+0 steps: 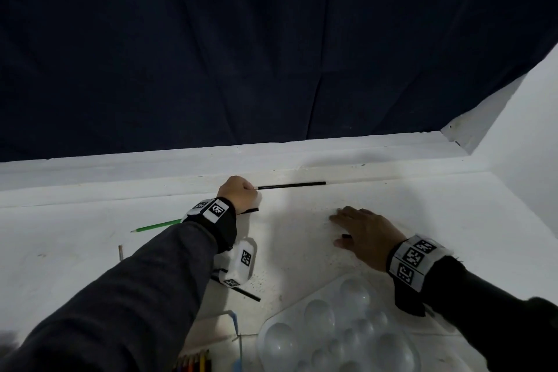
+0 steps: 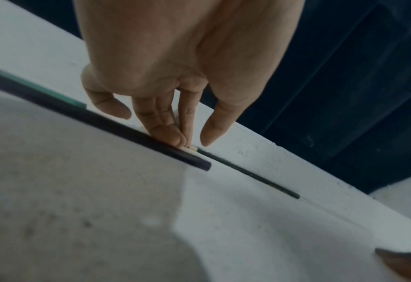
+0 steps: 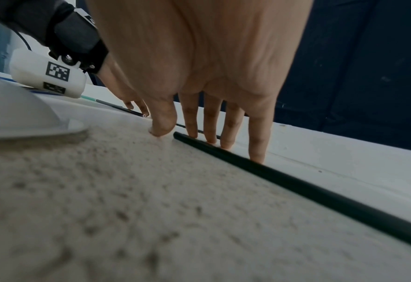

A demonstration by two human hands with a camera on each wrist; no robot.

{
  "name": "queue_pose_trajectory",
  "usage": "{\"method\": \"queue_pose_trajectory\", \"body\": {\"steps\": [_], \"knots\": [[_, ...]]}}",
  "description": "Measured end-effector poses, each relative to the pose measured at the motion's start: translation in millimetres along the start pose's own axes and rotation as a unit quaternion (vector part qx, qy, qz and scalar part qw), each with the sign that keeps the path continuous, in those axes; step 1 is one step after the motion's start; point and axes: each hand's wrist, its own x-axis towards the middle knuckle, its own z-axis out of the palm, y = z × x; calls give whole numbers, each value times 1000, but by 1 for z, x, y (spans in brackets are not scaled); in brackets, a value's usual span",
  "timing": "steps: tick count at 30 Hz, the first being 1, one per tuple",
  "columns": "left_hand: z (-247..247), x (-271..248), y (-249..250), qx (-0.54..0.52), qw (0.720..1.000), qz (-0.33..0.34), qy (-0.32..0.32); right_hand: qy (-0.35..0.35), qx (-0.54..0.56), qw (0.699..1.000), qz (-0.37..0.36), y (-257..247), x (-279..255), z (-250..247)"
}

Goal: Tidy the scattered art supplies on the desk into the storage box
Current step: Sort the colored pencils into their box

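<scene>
My left hand (image 1: pixel 240 196) reaches to the desk's back edge. Its straight fingertips (image 2: pixel 173 138) touch the sharpened tip of a thin black pencil (image 1: pixel 291 185) that lies along the ledge; the thumb stays apart. A darker pencil (image 2: pixel 117 125) lies just under those fingers, with a green pencil (image 1: pixel 157 225) behind it. My right hand (image 1: pixel 359 228) lies flat on the desk, fingers straight, over another black pencil (image 3: pixel 284 176). The storage box (image 1: pixel 238 338) shows at the bottom edge, with coloured pencils (image 1: pixel 193 361) in it.
A clear plastic paint palette (image 1: pixel 341 332) sits at the front right, near my right wrist. One more black pencil (image 1: pixel 249 295) lies under my left forearm, and a short stick (image 1: pixel 120 252) lies at the left. A dark curtain hangs behind the desk; a white wall closes the right.
</scene>
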Motion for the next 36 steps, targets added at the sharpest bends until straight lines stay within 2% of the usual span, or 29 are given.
{"method": "queue_pose_trajectory", "body": {"steps": [3,6,8,11,15,18,20,23,26,29,32,36], "knots": [[-3,-3,-1,-26,1000,10,-14,-4,0,1000,3,0,0,1],[-1,-6,-3,-19,997,41,-57,-7,-3,1000,2,-1,0,0],[4,-7,-1,24,996,53,-65,-10,-5,1000,-2,0,0,-3],[10,-13,7,137,988,55,-40,-10,-7,1000,-10,2,0,-6],[19,-17,19,206,971,124,-15,-13,0,1000,-16,5,0,-9],[29,-17,34,257,949,177,-38,-6,4,1000,-20,7,0,-8],[37,-17,43,324,923,200,-58,-7,14,1000,-18,9,-1,-6],[44,-14,53,386,896,217,-37,-3,44,999,-10,16,-4,-3],[39,-13,60,365,904,222,-13,29,90,995,15,26,-12,3],[33,-19,61,322,918,231,-21,65,104,991,46,33,-27,6],[27,-31,55,293,927,232,-33,64,64,994,54,32,-43,7],[11,-55,44,192,950,245,-24,65,-14,997,41,20,-61,2]]}}
